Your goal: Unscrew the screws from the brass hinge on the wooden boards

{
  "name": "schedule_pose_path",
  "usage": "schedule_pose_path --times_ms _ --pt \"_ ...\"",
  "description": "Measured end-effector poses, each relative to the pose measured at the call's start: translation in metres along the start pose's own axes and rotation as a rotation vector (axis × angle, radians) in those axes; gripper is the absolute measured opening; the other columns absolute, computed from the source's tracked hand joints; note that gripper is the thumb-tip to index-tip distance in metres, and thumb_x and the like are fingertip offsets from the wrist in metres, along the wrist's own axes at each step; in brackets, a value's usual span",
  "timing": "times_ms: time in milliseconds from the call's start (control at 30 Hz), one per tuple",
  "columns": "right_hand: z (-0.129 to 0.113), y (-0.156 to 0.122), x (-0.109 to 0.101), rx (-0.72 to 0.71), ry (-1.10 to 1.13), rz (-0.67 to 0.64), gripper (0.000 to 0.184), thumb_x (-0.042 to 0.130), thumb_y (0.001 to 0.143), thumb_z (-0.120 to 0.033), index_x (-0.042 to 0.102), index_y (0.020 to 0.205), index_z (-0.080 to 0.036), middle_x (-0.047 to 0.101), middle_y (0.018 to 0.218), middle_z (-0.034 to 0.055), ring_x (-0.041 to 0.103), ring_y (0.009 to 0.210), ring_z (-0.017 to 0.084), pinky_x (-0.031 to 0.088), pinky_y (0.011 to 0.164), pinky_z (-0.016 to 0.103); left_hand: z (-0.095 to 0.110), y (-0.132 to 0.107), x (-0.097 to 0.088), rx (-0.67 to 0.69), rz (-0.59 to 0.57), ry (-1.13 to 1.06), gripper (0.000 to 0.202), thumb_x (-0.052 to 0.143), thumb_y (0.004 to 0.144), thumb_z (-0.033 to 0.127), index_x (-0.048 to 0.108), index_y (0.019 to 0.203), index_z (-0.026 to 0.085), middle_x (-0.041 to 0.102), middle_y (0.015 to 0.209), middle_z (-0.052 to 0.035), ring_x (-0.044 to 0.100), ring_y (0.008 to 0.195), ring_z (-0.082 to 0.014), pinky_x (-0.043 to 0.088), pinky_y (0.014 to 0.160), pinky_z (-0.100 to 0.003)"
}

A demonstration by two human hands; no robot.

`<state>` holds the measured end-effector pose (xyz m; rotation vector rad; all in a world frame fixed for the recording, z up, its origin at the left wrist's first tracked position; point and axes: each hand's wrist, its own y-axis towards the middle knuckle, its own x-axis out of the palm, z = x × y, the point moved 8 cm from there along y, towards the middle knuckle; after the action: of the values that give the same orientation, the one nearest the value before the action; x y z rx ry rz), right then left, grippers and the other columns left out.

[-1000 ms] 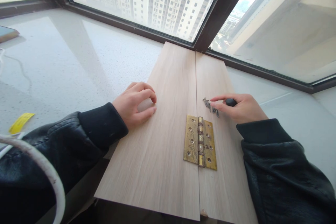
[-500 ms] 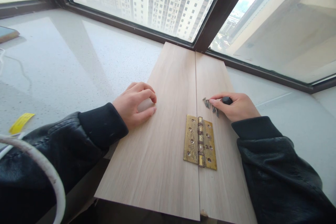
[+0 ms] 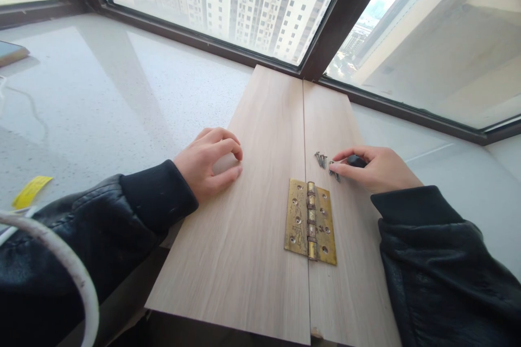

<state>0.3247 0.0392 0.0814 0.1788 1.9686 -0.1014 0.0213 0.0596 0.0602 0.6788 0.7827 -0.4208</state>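
Note:
A brass hinge (image 3: 310, 221) lies unfolded across the seam between a wide pale wood board (image 3: 244, 260) and a narrower board (image 3: 354, 293). Beyond it, a small group of screws (image 3: 321, 160) rests on the narrower board. My right hand (image 3: 376, 168) is closed around what looks like a screwdriver (image 3: 357, 161), of which mainly the black handle shows. Thumb and index fingertips reach some of the screws; whether they pinch one is unclear. On the wide board's left edge rests my left hand (image 3: 214, 160), holding nothing, fingers loosely curled and thumb apart.
The boards lie on a white speckled sill (image 3: 109, 97) and reach the dark window frame (image 3: 260, 62). A thick white cable (image 3: 79, 271) curves at lower left near a yellow tag (image 3: 32, 191). A phone-like flat object (image 3: 12, 53) sits at far left.
My right hand has shifted a little to the right, from the left group of screws to the ones beside it. My left hand, the hinge and the boards stay put.

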Motion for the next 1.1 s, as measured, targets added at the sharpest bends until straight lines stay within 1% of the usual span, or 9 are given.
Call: schedule_pose_path --times_ms 100,200,267,367,500,667,767,900,1100 --pt "-0.003 0.001 0.000 0.019 0.011 0.019 0.023 0.069 0.074 -0.042 0.076 0.077 -0.020 0.067 0.071 0.0026 0.056 0.070 0.021 0.040 0.069 0.035 0.000 0.000 0.000 0.003 0.005 -0.002 0.012 0.056 0.087 0.028 0.063 0.092 0.019 0.063 0.110 -0.0080 0.056 0.106 -0.0249 0.046 0.098 -0.044" --pt "-0.003 0.001 -0.004 0.056 0.031 0.043 0.023 0.067 0.075 -0.038 0.076 0.079 -0.018 0.069 0.076 0.0038 0.057 0.075 0.021 0.041 0.072 0.034 0.000 0.000 0.000 0.008 0.007 0.001 0.013 0.056 0.087 0.028 0.063 0.092 0.018 0.063 0.109 -0.0085 0.056 0.105 -0.0248 0.046 0.097 -0.044" --pt "0.001 0.000 -0.006 0.092 0.038 0.049 0.025 0.067 0.075 -0.038 0.077 0.082 -0.017 0.067 0.071 0.0034 0.055 0.071 0.020 0.040 0.069 0.034 0.000 0.000 0.000 0.011 0.006 0.002 0.014 0.056 0.087 0.028 0.064 0.092 0.017 0.063 0.109 -0.0087 0.056 0.104 -0.0245 0.046 0.097 -0.044" --pt "0.007 -0.003 -0.007 0.153 0.042 0.034 0.028 0.066 0.075 -0.041 0.077 0.086 -0.017 0.057 0.056 0.0000 0.049 0.058 0.018 0.038 0.062 0.034 0.001 0.000 0.000 0.014 -0.001 0.004 0.015 0.056 0.087 0.027 0.064 0.092 0.016 0.063 0.110 -0.0090 0.056 0.104 -0.0243 0.045 0.097 -0.044" --pt "0.009 -0.006 -0.003 0.204 0.044 -0.027 0.027 0.066 0.074 -0.044 0.074 0.078 -0.018 0.049 0.048 -0.0022 0.044 0.050 0.015 0.035 0.057 0.033 0.001 0.000 0.000 0.012 0.000 0.010 0.015 0.056 0.087 0.027 0.064 0.092 0.016 0.063 0.110 -0.0091 0.056 0.104 -0.0243 0.046 0.097 -0.043" --pt "0.005 -0.008 0.001 0.223 0.061 -0.077 0.026 0.061 0.078 -0.043 0.071 0.075 -0.019 0.050 0.047 -0.0030 0.044 0.047 0.014 0.037 0.056 0.032 0.002 0.000 -0.001 0.014 0.007 0.008 0.014 0.056 0.087 0.027 0.064 0.092 0.016 0.063 0.110 -0.0089 0.056 0.105 -0.0245 0.046 0.097 -0.043" --pt "0.003 -0.007 0.001 0.218 0.041 -0.086 0.027 0.064 0.077 -0.045 0.072 0.076 -0.020 0.050 0.047 -0.0034 0.044 0.048 0.014 0.036 0.057 0.032 0.002 0.000 -0.001 0.013 0.010 0.009 0.015 0.056 0.087 0.027 0.064 0.092 0.017 0.063 0.109 -0.0088 0.057 0.105 -0.0245 0.046 0.097 -0.043" --pt "0.004 -0.006 0.001 0.213 0.016 -0.078 0.026 0.066 0.075 -0.044 0.074 0.078 -0.019 0.050 0.048 -0.0027 0.046 0.051 0.016 0.035 0.058 0.033 0.001 -0.001 -0.001 0.015 0.035 -0.008 0.014 0.056 0.086 0.028 0.064 0.091 0.017 0.063 0.108 -0.0086 0.056 0.104 -0.0245 0.046 0.097 -0.044" --pt "0.007 -0.005 0.003 0.254 0.044 -0.047 0.022 0.063 0.078 -0.037 0.068 0.068 -0.018 0.052 0.047 -0.0022 0.046 0.048 0.014 0.036 0.057 0.031 0.000 -0.001 0.000 0.016 0.014 -0.003 0.015 0.057 0.086 0.027 0.064 0.092 0.016 0.063 0.109 -0.0092 0.056 0.104 -0.0247 0.046 0.097 -0.044"
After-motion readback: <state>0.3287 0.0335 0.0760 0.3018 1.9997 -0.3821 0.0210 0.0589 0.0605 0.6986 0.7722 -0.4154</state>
